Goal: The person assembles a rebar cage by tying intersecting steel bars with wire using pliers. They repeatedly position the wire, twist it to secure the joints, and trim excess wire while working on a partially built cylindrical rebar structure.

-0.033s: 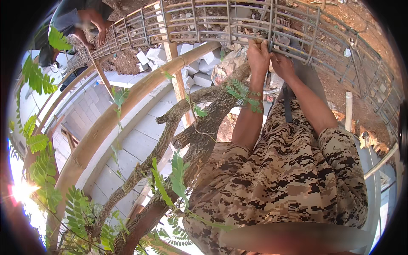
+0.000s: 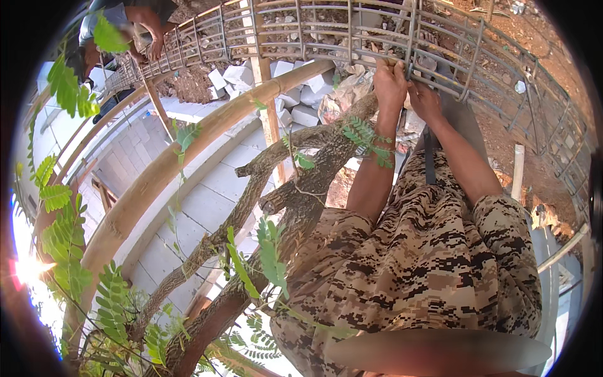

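A long cage of steel reinforcing bars [image 2: 326,48] runs across the top, its lengthwise rods crossed by square stirrups. My left hand [image 2: 391,81] is closed with its fingertips pinched at the cage's lower rod, just left of a stirrup [image 2: 411,38]. Right beside it, below the same crossing, my right hand [image 2: 427,103] has its fingers curled in. Whatever the fingertips of either hand hold is too small or hidden to make out. Both forearms reach up from camouflage-patterned sleeves.
A thick tree branch [image 2: 320,166] with leaves rises close to my left arm. Behind it a bamboo pole [image 2: 169,163] slants past a wooden post [image 2: 259,75]. White blocks [image 2: 239,75] lie beneath the cage. At the upper left, another person's hand [image 2: 156,47] is near the cage.
The whole view has shifted slightly, so the cage, branch and pole sit a little further right. Both my hands stay at the same crossing of the cage.
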The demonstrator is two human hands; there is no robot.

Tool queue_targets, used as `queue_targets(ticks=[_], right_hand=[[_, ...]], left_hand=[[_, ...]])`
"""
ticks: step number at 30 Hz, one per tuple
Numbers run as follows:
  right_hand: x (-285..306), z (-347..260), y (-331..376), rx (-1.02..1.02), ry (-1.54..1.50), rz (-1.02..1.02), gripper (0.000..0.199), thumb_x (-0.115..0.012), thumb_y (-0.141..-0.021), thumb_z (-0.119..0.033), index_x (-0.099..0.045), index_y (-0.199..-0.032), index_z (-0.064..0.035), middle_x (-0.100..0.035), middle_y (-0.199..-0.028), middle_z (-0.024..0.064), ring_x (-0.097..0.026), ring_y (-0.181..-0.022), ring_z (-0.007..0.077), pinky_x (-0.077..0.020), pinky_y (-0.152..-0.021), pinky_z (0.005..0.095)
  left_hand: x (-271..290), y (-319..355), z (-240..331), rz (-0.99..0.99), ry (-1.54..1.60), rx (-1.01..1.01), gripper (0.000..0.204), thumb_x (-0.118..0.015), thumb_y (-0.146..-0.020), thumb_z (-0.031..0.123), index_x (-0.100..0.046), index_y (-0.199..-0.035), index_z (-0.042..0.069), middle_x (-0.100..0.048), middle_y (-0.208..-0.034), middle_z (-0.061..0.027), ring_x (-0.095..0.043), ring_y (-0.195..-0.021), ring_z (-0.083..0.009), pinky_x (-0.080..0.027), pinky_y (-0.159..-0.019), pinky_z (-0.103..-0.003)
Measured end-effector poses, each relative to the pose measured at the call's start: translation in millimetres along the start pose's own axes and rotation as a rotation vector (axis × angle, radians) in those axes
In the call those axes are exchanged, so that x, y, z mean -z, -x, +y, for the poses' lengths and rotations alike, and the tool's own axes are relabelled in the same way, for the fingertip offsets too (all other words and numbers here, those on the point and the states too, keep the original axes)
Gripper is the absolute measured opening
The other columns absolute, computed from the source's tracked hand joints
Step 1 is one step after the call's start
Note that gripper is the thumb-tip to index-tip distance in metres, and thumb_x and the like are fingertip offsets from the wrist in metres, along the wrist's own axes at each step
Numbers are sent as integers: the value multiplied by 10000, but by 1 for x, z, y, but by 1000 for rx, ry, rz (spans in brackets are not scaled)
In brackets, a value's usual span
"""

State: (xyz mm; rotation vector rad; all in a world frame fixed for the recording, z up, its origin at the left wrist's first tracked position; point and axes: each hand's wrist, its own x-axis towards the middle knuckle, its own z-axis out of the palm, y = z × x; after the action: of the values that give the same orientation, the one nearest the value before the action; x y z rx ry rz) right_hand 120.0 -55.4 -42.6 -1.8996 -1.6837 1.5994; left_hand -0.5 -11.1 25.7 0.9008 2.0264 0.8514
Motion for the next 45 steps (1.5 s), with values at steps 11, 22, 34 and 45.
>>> queue_targets(ticks=[11, 22, 34, 45], right_hand=[[-12, -7, 27, 82, 109, 50, 427, -468, -1008, -307, -523, -1384, -112, -684, -1004, 198, -672, -911, 384, -531, -766, 479], [-7, -21, 36, -115, -454, -29, 508, -502, -982, -175, -441, -1458, -10, -630, -1283, 195, -622, -1104, 210, -480, -888, 313], [9, -49, 50, -332, -854, -212, 510, -540, -963, -200, -452, -1408, 35, -504, -792, -39, -392, -615, 36, -288, -509, 241], [5, -50, 60, -328, -759, -202, 225, -496, -949, -195, -597, -1131, -108, -461, -753, -75, -344, -570, 28, -270, -491, 224]], left_hand=[[5, 7, -13, 67, 4, 38, 196, -599, -940, 75, -534, -1079, -47, -678, -722, -176, -640, -536, -212, -466, -487, -350], [2, 45, -27, 101, 232, 6, 165, -581, -953, 54, -626, -1081, -41, -714, -911, -150, -674, -771, -177, -530, -697, -321], [8, 44, -49, 176, 49, -150, 192, -604, -874, 14, -701, -1024, -58, -728, -956, -153, -690, -860, -203, -532, -790, -319], [37, 57, -49, -71, -163, -331, 366, -541, -871, 23, -631, -1222, -26, -706, -1032, -214, -635, -896, -352, -505, -839, -412]])
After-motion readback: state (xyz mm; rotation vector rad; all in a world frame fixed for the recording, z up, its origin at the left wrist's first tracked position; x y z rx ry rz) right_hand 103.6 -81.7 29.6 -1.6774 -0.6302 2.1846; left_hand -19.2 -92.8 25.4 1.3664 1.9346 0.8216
